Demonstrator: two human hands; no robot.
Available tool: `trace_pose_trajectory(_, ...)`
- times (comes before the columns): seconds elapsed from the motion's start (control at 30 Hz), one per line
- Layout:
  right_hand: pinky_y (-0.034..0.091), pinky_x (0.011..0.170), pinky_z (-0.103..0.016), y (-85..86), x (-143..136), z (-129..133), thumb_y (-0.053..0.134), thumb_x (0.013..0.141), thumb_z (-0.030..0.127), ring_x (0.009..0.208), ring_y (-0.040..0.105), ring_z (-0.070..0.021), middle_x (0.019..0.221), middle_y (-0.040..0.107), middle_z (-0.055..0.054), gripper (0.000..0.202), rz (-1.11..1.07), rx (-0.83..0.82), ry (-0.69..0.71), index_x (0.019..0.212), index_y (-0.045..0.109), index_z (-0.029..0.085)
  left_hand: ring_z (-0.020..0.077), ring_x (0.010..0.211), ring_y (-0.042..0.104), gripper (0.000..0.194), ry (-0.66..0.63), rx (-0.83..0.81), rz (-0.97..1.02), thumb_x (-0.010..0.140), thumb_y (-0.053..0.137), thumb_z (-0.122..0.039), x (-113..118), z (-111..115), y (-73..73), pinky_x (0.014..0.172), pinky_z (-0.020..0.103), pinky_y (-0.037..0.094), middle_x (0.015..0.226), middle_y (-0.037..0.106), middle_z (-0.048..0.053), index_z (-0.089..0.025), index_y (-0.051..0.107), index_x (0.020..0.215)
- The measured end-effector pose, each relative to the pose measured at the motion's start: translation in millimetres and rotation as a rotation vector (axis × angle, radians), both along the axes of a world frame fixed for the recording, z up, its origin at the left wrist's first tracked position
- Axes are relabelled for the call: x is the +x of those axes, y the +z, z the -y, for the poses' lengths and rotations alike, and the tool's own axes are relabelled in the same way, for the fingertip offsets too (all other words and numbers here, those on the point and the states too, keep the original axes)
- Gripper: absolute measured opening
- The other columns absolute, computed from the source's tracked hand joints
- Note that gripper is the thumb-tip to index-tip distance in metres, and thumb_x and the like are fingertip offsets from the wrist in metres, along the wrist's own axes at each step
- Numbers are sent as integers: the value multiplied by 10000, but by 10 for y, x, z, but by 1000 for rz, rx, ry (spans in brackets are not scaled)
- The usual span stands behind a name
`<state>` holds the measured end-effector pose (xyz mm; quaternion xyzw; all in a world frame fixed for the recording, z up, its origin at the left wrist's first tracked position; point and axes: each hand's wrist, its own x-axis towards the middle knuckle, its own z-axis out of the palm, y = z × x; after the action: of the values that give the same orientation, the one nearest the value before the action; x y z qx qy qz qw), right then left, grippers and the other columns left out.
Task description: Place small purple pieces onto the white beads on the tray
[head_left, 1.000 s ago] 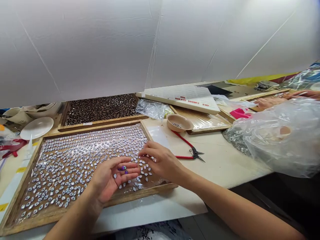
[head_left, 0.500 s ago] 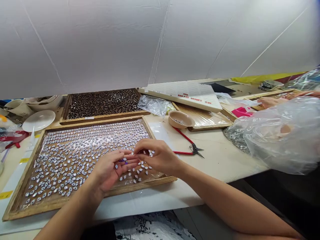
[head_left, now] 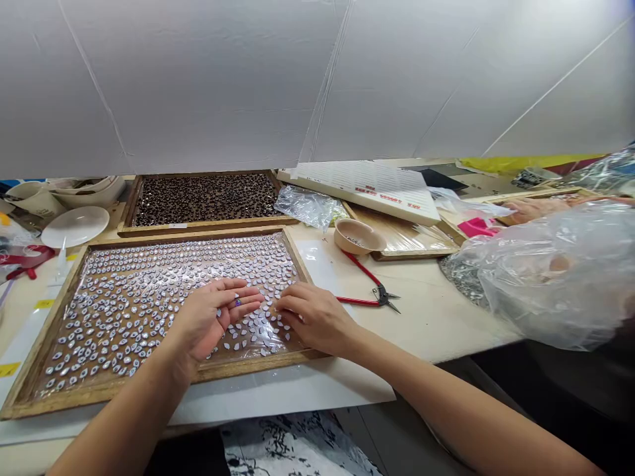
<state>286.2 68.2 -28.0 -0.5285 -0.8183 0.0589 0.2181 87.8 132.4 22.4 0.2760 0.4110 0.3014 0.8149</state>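
My left hand (head_left: 218,314) is palm up over the wooden-framed tray (head_left: 253,363), its fingers stretched out and slightly cupped. A few small drop-shaped rhinestones (head_left: 237,302) rest on those fingers, some with a blue-violet glint. To its right, my right hand (head_left: 317,317) is low over the tray's right part, thumb and fingertips drawn together in a pinch. What lies between those fingertips is too small to make out. Many pale drop-shaped stones (head_left: 119,317) cover the tray's clear film, in neat rows at the back and more loosely in front.
Behind stands a second framed tray (head_left: 206,198) of dark stones. Red-handled pliers (head_left: 381,294) and a beige bowl (head_left: 358,236) lie to the right, near a white foam slab (head_left: 372,188). A plastic bag (head_left: 555,271) and another person's hand (head_left: 533,210) are farther right; a white plate (head_left: 75,226) is left.
My hands, whose fingertips met before, are now apart. The left has drawn back leftward with stones still on it; the right has dropped toward the tray.
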Motion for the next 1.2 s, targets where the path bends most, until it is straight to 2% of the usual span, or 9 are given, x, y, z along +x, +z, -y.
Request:
trace_pose_trajectory(0.23, 351, 626, -289, -17, -88, -54, 465, 853, 98, 696, 465, -167, 744, 588, -63, 186, 183, 21, 50, 759, 622, 132, 248, 859, 679, 195, -12, -2, 5, 741, 451, 60, 7, 0, 14, 847, 341, 546, 871, 677, 195, -34, 555, 877)
trace_pose_trajectory(0.43, 348, 651, -284, 23, -70, -58, 520, 813, 111, 727, 470, -168, 764, 594, -66, 132, 227, -37, 92, 760, 636, 143, 240, 844, 682, 195, -21, -5, 7, 746, 445, 60, -3, 3, 9, 819, 321, 555, 867, 679, 197, -30, 556, 879)
trace_pose_trajectory(0.53, 350, 649, -282, 62, -46, -33, 596, 768, 186, 726, 468, -170, 781, 591, -60, 52, 230, -79, 113, 771, 640, 159, 238, 833, 683, 197, -30, -11, 5, 754, 440, 57, -6, -3, 9, 801, 312, 560, 871, 680, 202, -27, 556, 890)
trace_pose_trajectory(0.6, 353, 652, -285, 80, -27, -13, 628, 748, 240, 724, 465, -171, 799, 589, -56, 84, 222, -74, 119, 790, 641, 168, 237, 824, 684, 197, -35, -13, 7, 757, 437, 56, -5, -4, 13, 789, 307, 562, 872, 680, 203, -26, 556, 892)
trace_pose_trajectory(0.87, 367, 665, -298, 86, 20, 11, 621, 784, 267, 746, 458, -177, 829, 576, -67, 116, 231, -37, 135, 835, 635, 165, 233, 795, 687, 199, -54, -24, -21, 758, 437, 56, 8, -7, 33, 768, 303, 562, 886, 678, 210, -25, 558, 894)
trace_pose_trajectory(1.03, 381, 640, -288, 115, 24, 11, 589, 800, 207, 728, 473, -167, 831, 581, -64, 110, 158, -14, 143, 886, 648, 175, 236, 801, 685, 176, -92, -60, -9, 788, 438, 10, 4, 1, 23, 796, 329, 549, 893, 675, 214, -26, 572, 896)
trace_pose_trajectory(1.2, 420, 631, -265, 226, -101, -23, 444, 873, 117, 732, 523, -147, 819, 590, -57, 221, -188, 100, 28, 953, 641, 176, 247, 793, 675, 195, -137, -144, 31, 864, 438, -149, 38, 69, -8, 801, 380, 540, 829, 668, 188, -35, 597, 866)
